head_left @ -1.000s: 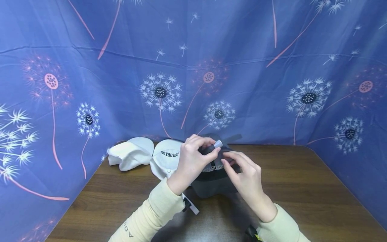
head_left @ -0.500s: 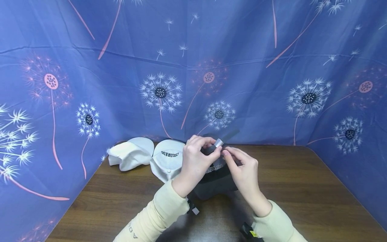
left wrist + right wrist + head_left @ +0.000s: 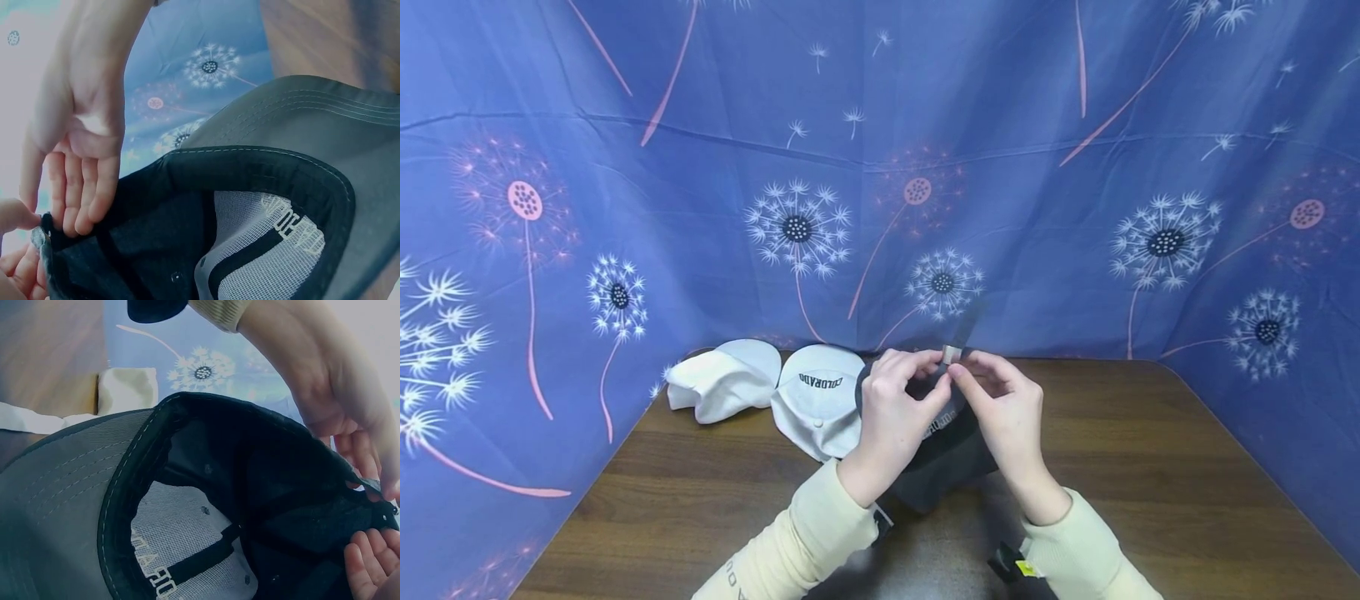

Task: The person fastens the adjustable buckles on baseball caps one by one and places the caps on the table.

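Observation:
A dark cap [image 3: 943, 475] with light lettering is held up over the table, brim toward me. Its back strap [image 3: 972, 323] sticks up past a small metal buckle [image 3: 951, 355]. My left hand [image 3: 895, 404] pinches the strap end at the buckle's left side. Thumb and fingers of my right hand [image 3: 1011, 417] pinch the strap right at the buckle, the two hands' fingertips nearly meeting. Both wrist views look into the cap's dark lining [image 3: 150, 231] and mesh front panel [image 3: 187, 531]. The fingers hide much of the buckle.
Two white caps lie to the left on the brown wooden table [image 3: 1150, 467]: a crumpled one [image 3: 726, 383] and one lettered COLORADO [image 3: 820, 408], close beside the dark cap. A blue dandelion-print curtain [image 3: 1037, 125] hangs behind the table. Small black devices [image 3: 1011, 562] sit at the wrists.
My right hand has come closer to the left, now pinching at the buckle. The strap tail has swung more upright, and the buckle has shifted slightly right.

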Demonstrator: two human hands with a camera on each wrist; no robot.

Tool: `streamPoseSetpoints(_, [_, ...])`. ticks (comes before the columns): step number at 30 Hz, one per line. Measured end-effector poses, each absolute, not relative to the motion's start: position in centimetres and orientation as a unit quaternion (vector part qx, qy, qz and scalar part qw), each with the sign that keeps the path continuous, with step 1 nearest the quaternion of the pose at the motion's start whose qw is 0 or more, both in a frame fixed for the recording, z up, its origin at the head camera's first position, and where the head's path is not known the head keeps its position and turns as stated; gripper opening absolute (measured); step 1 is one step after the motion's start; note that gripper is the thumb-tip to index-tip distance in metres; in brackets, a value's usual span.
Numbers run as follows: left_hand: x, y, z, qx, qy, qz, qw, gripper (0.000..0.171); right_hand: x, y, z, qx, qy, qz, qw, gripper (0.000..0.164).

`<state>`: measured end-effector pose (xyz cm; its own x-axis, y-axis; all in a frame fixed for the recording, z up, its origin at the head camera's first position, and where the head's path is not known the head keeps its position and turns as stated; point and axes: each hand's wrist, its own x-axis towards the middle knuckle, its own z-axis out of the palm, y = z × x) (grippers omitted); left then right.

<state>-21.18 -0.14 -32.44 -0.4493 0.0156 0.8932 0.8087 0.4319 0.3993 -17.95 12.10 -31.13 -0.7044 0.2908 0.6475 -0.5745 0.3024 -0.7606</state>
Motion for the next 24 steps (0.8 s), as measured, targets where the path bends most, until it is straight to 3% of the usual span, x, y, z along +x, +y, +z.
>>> streamPoseSetpoints(13, [-20.5,0.1,-33.0,-0.314,-0.722,-0.440,0.433,0.017,-20.1,12.7,-33.3,0.054,-0.661,0.666,0.343,0.016])
streamPoseSetpoints(24, [-20.4,0.1,-33.1,-0.317,-0.734,-0.424,0.425,0.020,-20.2,12.1,-33.4,0.053,-0.558,0.783,0.271,0.009])
